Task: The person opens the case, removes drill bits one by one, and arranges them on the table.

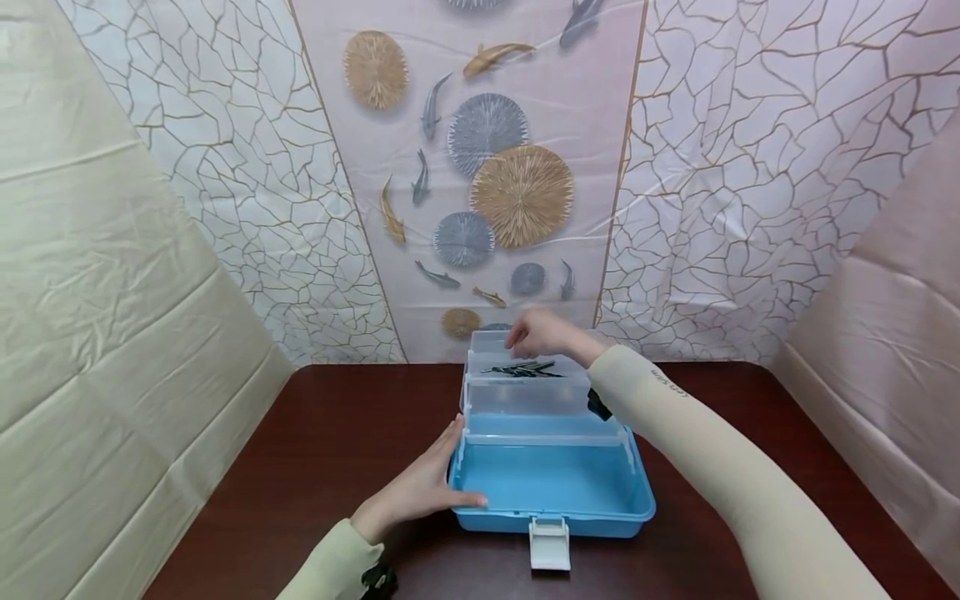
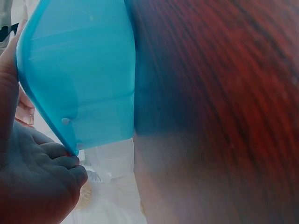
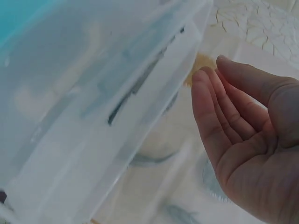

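Observation:
A light-blue plastic storage box (image 1: 551,479) stands on the table with its lid up and its translucent fold-out trays (image 1: 525,403) raised toward the back. My left hand (image 1: 420,483) holds its left side, thumb over the front rim and fingers along the outer wall. Several thin, dark stick-like pieces (image 1: 525,369) lie in an upper tray; their kind is too small to tell. Just above them is my right hand (image 1: 546,332), its fingers loosely bent. In the right wrist view nothing shows between thumb and fingertips (image 3: 221,60).
A white latch (image 1: 550,546) hangs down at the box's front. The dark red-brown wooden table (image 1: 352,417) surrounds the box. Behind it hangs a patterned cloth (image 1: 480,275) with fish and round motifs; beige padded cloth (image 1: 112,333) lines the sides.

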The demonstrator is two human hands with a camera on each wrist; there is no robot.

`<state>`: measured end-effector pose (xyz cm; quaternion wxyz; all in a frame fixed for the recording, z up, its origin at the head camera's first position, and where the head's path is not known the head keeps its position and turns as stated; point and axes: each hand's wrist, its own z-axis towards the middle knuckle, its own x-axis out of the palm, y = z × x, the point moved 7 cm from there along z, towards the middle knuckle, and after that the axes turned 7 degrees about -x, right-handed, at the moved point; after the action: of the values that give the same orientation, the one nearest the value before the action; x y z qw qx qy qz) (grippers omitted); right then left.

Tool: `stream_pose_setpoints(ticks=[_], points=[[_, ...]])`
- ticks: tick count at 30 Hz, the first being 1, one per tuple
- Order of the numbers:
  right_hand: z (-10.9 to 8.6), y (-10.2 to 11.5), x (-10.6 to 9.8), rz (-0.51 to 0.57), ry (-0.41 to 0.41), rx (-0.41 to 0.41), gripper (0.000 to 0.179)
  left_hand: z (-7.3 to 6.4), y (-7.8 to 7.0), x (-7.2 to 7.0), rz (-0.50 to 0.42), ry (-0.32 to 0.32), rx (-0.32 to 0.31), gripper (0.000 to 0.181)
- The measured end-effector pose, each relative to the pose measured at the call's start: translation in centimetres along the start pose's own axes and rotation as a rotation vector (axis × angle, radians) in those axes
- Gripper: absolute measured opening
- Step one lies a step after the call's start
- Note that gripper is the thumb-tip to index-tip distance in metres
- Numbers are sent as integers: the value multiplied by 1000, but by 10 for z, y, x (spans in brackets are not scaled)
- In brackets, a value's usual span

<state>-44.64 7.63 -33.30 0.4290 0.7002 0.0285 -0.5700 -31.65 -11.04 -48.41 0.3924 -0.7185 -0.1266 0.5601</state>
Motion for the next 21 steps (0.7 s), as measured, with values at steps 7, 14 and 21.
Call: stream_pose_setpoints(ticks=[7,14,21], points=[[-2,-6,25,-26,28,35,19,0,4,8,-21,18,-15,122],[-1,-5,36,-146,7,-6,13,0,2,7,-1,16,-8,122],[4,-1,35,-255,-30,-27,14,-1,-3,0,-14,4,-5,121]])
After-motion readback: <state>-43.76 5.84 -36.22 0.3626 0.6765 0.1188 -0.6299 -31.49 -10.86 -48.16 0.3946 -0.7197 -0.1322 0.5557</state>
